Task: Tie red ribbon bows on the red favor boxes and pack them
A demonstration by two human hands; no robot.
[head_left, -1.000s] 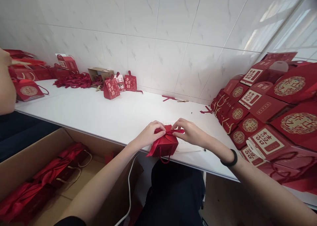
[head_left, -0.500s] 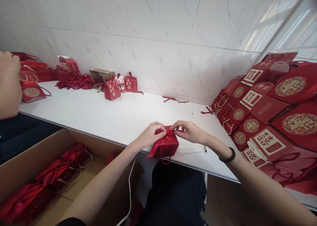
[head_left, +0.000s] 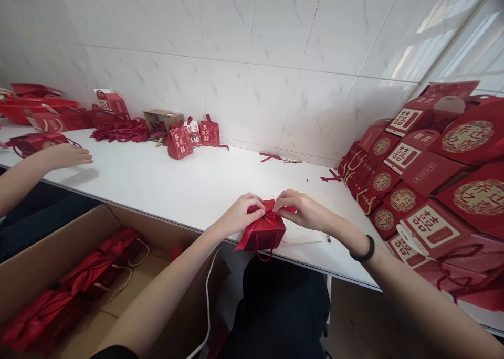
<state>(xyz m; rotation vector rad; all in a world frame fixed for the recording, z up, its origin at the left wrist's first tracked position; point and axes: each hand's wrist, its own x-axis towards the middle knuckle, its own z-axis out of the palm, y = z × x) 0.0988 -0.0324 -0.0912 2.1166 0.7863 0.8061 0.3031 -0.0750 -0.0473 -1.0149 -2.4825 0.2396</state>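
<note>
A small red gift box with a cord handle stands at the front edge of the white table, partly over a sheet of printed paper. On its top lies a red ribbon tied in a bow, one tail hanging down the left side. My left hand pinches the left part of the ribbon between thumb and fingers. From the right, my right hand pinches the bow's other side near the knot. The fingers hide part of the knot.
Red gift boxes are piled at the right. Below left, a cardboard box holds ribboned red boxes. Small printed boxes and a heap of ribbons lie along the wall. Another person's hand reaches over the table at the left.
My right hand has shifted slightly left, closer to the knot; my left hand is nearly still. The other person's hand at the left has lowered and stretched out over the table.
</note>
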